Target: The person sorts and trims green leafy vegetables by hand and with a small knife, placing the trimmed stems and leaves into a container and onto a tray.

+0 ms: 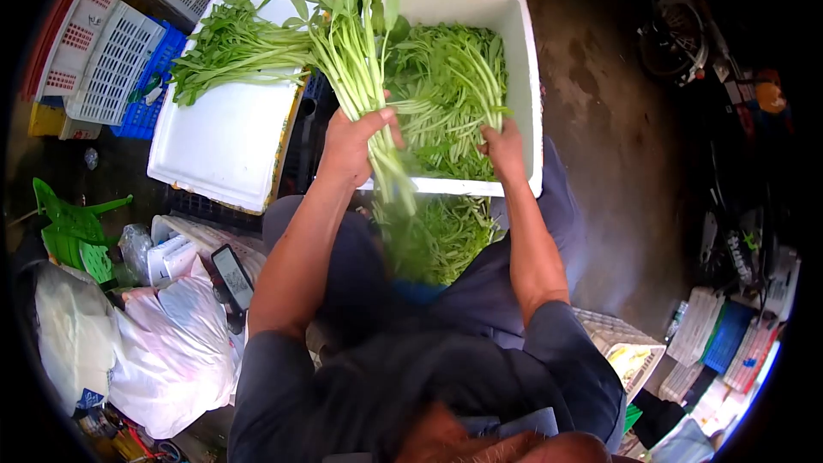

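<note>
My left hand (353, 144) is closed around a bunch of water spinach (353, 64), its pale stems together and its leaves pointing away from me. The lower stem ends are blurred. My right hand (506, 151) pinches a few stems at the near right of a white foam box (532, 77). Inside that box lies a heap of loose water spinach (450, 64). To the left, another bundle of water spinach (240, 51) rests on a white foam lid (219, 146). More greens (454, 244) lie between my knees, below the box's near edge.
Stacked plastic crates (111, 60) stand at the far left. A green plastic piece (73, 214), a white plastic bag (176, 347) and a phone-like device with a code on it (231, 277) are at my left. Wet floor (600, 120) runs along the right, with a basket (630, 351) nearer me.
</note>
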`<state>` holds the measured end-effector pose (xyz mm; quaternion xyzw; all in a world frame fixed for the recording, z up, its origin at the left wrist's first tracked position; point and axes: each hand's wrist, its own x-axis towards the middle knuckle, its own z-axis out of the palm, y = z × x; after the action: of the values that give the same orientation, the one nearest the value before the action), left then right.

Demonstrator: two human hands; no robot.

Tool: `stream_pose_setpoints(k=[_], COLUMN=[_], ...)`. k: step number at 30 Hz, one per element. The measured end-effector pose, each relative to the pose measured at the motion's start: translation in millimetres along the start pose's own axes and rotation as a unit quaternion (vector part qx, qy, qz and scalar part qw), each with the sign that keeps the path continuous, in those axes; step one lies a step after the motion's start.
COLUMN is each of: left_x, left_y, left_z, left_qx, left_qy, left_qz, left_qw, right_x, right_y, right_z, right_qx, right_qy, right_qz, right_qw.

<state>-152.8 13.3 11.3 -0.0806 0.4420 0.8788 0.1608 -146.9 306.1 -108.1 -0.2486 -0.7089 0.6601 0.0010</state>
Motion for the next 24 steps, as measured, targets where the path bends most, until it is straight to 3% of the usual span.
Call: stream_pose_setpoints(k=[1, 9, 18, 24], left_x=[1, 0, -5, -2], left_y=[-1, -19, -31, -31], left_z=[2, 18, 39, 33], left_qx=[0.006, 0.071, 0.106, 0.121], left_qy=[0.001, 0.005, 0.008, -0.003], left_qz=[-0.001, 0.024, -0.010, 0.032], left_qw=[1.000, 0.997, 0.994, 0.992], right_x=[-6, -86, -143, -162], right_y=[-3, -36, -28, -29], right_z=[0, 14, 55, 68], right_qx=[0.012, 0.190, 0.093, -0.043], right_qy=[-0.015, -0.024, 0.000, 0.013], right_qz=[0.029, -0.071, -0.166, -0.238], right_qw=[0.999, 0.979, 0.982, 0.970])
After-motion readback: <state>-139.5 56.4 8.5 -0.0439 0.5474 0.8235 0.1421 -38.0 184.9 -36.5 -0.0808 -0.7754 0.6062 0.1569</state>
